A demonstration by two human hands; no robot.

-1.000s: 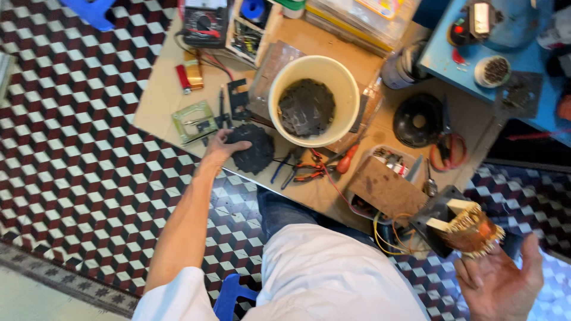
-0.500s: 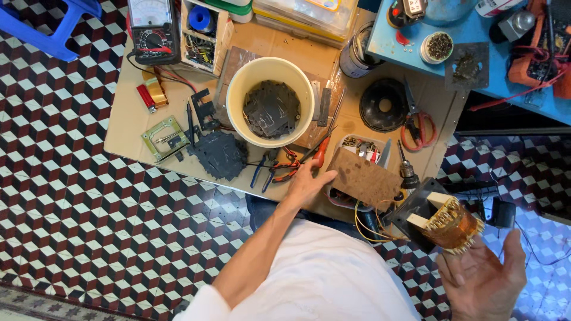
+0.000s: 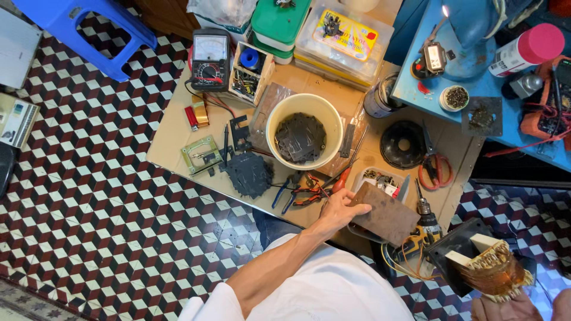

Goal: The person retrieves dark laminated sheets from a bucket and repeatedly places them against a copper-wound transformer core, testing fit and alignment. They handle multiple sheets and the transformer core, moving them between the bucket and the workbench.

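My left hand (image 3: 342,208) rests with its fingers spread narrowly on the near edge of a flat brown board (image 3: 383,213) that lies over a small parts tray at the front of the desk (image 3: 172,139) — touching it, though I cannot tell whether it grips. Just left of it lie red-handled pliers (image 3: 309,193), a pile of black plates (image 3: 250,174), and beyond them the cream bucket (image 3: 304,131) of more plates. My right hand (image 3: 511,306), low at the frame's edge, cradles a copper-wound transformer coil (image 3: 491,270) from beneath — well apart from the desk.
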